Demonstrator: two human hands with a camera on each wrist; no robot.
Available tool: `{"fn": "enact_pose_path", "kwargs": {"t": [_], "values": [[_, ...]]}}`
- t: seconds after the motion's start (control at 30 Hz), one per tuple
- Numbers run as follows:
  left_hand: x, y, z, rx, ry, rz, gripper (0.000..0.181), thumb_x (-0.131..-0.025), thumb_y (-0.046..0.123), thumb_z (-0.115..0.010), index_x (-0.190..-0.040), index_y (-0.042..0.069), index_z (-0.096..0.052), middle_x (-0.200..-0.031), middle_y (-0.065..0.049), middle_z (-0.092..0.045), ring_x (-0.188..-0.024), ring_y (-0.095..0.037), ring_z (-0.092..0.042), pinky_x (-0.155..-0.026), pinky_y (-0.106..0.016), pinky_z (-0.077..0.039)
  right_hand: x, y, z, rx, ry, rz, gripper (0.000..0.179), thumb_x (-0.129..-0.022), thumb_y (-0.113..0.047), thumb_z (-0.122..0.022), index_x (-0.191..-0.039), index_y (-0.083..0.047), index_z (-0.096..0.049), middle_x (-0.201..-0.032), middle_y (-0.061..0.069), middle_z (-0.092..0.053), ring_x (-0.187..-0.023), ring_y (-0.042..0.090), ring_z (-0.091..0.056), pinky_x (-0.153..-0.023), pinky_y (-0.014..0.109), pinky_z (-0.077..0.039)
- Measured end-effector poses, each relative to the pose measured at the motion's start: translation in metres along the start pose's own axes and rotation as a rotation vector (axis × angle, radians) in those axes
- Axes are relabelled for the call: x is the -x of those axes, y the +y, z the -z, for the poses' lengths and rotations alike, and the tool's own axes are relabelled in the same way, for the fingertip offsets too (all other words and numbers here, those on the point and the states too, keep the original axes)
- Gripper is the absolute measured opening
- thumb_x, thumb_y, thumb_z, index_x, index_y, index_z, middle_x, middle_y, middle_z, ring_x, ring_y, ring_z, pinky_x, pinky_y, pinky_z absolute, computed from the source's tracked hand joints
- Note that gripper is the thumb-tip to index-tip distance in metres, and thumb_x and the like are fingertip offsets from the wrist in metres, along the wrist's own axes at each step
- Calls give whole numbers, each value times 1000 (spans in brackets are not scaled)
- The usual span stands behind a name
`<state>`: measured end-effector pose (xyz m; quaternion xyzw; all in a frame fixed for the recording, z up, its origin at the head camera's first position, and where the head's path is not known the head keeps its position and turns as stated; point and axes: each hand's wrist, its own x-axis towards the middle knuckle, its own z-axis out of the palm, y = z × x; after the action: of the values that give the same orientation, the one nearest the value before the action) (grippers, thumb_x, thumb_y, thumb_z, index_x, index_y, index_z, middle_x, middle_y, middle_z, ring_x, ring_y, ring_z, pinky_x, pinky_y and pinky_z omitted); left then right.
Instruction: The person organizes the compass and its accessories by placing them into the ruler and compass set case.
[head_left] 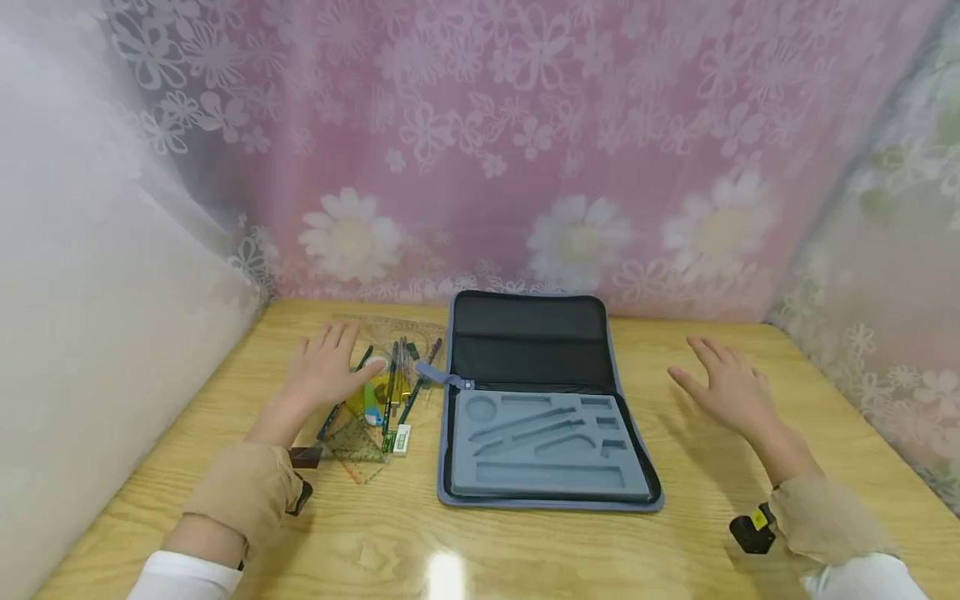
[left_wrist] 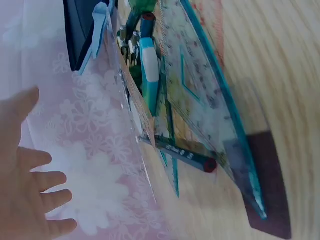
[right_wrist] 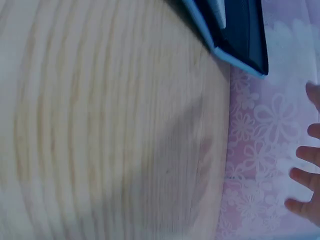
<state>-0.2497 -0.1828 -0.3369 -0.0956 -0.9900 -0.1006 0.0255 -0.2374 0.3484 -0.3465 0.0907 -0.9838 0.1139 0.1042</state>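
Grey tray [head_left: 540, 457], slim pen-shaped recesses [head_left: 522, 424].

White sleeves [head_left: 183, 577], tan wristbands [head_left: 236, 489]; black blocks [head_left: 752, 533], possibly cameras.

Bare tabletop [head_left: 547, 550] runs in front of the open case [head_left: 532, 362] and along its right side to the right hand [head_left: 731, 396], leaving a wide way through. On the other side, pens and rulers [head_left: 391, 387] crowd the way from the left hand [head_left: 322, 371] to the case, with a narrow strip beside the white eraser [head_left: 402, 440] (the blue strap [head_left: 431, 372] juts across farther back). Behind, the floral curtain [head_left: 480, 167] bars the far edge.
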Motion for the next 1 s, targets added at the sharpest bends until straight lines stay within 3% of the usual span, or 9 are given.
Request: {"fn": "enact_pose_path", "kwargs": {"t": [0.13,0.23,0.33,0.47,0.67,0.83,0.93,1.0], "values": [[-7,4,4,26,66,10,69,-95,47,-45,-141,-1,-32,-139,-25,-37,-124,-42,-38,-98,-58,-29,-9,-9,5,-61,66,46,58,-96,-36,-48,-132,9,-40,-126,34,-43,-111,53,-41,-83,64,-34],[-8,8,6,75,113,2,50,-95,36,-51,-127,-3,-49,-119,-22,-55,-98,-36,-57,-79,-48,-46,-16,-19,8,-88,49,61,52,-97,-31,-48,-128,10,-45,-117,32,-51,-104,49,-48,-79,60,-39],[-8,13,7,107,153,-35,25,-93,21,-55,-99,-2,-60,-88,-16,-61,-66,-24,-55,-56,-35,-44,-21,-34,6,-97,39,103,43,-96,-24,-51,-123,10,-51,-106,29,-58,-95,44,-54,-75,56,-42],[-7,18,3,103,150,-84,15,-91,10,-56,-77,3,-59,-65,-6,-53,-53,-16,-44,-50,-28,-36,-26,-59,0,-105,60,184,27,-91,-11,-57,-109,9,-60,-94,23,-64,-85,37,-59,-71,52,-45],[-6,24,-5,124,14,-88,14,-91,12,-56,-84,4,-64,-66,-3,-55,-54,-14,-46,-53,-29,-38,-37,-105,-6,-143,-28,290,16,-90,-10,-59,-99,1,-66,-89,13,-65,-80,28,-61,-69,46,-48],[-2,25,-17,222,-175,-132,14,-91,19,-59,-92,6,-66,-79,-2,-62,-62,-13,-54,-61,-32,-46,-45,-151,-13,-169,-107,404,13,-89,-10,-61,-98,-4,-68,-90,7,-65,-79,21,-61,-69,39,-50],[5,26,-23,280,-287,-154,17,-87,25,-65,-84,9,-64,-72,0,-59,-58,-12,-51,-57,-30,-43,-47,-180,-24,-190,-139,476,12,-89,-10,-62,-97,-6,-68,-89,4,-65,-78,17,-60,-68,35,-49],[10,28,-27,278,-337,-157,27,-84,33,-69,-69,13,-58,-60,4,-50,-49,-9,-41,-51,-26,-38,-48,-200,-35,-201,-171,525,12,-89,-9,-61,-98,-6,-68,-89,4,-63,-78,16,-59,-67,31,-49]]}}
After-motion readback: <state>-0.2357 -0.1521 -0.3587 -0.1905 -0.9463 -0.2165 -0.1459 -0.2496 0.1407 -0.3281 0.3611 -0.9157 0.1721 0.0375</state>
